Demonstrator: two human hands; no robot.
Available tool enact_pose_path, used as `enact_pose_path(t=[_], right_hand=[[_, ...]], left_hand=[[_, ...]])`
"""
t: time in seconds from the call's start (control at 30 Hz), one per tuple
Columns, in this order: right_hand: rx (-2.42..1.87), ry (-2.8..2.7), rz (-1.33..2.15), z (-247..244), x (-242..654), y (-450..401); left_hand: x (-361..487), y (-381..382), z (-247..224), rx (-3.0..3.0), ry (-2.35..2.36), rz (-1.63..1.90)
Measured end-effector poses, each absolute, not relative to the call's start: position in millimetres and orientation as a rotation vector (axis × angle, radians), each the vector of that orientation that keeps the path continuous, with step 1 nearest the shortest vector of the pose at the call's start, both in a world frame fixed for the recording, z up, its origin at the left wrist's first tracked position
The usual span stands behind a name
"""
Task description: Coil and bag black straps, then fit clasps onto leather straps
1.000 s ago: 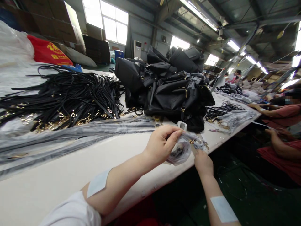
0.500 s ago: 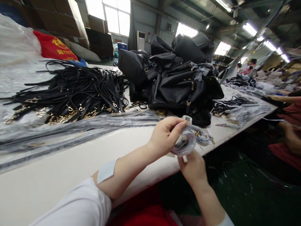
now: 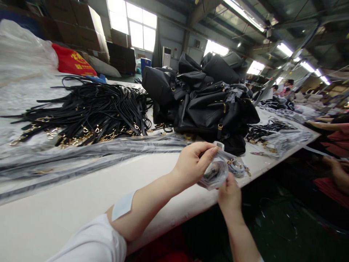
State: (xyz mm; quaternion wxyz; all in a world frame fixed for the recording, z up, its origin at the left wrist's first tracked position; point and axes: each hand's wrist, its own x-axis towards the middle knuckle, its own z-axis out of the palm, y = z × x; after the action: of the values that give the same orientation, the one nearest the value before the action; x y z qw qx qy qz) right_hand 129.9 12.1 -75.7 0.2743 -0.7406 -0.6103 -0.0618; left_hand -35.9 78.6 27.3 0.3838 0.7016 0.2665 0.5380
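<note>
A strap rolled into a coil inside clear plastic wrap is held above the table's front edge. My left hand is closed on the coil's upper left side, thumb on top. Against the coil's lower right rim, the fingers of my right hand are pinched together on the plastic. Just behind the coil, on the table, lies another coiled wrapped strap with gold clasps. A small grey-white object shows beyond my left fingertips; its kind is unclear.
On the white table, black straps with gold clasps lie heaped at left, beside long plastic-wrapped straps. Black bags are piled behind my hands. Farther right are more straps and a person's arm.
My right hand has come up and slightly right, from beneath the coil to its lower right rim. My left hand keeps its hold. The whole view has shifted a little.
</note>
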Motion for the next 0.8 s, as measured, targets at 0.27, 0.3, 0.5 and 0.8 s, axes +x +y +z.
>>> enact_pose_path(t=[0.27,0.3,0.5,0.8], right_hand=[[-1.786,-1.377,-0.136,12.6,124.3,-64.1],[-1.814,-1.437,-0.095,17.4,119.4,-67.4],[-1.957,-1.567,-0.053,13.4,120.8,-69.9],[-2.082,-1.622,-0.226,17.0,130.0,-82.9]], left_hand=[[-21.8,87.6,9.7,1.803,0.745,1.095],[-20.1,86.7,8.3,1.805,0.746,1.073],[-13.8,75.2,5.7,2.086,0.703,0.998],[-8.6,65.3,-1.0,2.383,0.675,0.908]])
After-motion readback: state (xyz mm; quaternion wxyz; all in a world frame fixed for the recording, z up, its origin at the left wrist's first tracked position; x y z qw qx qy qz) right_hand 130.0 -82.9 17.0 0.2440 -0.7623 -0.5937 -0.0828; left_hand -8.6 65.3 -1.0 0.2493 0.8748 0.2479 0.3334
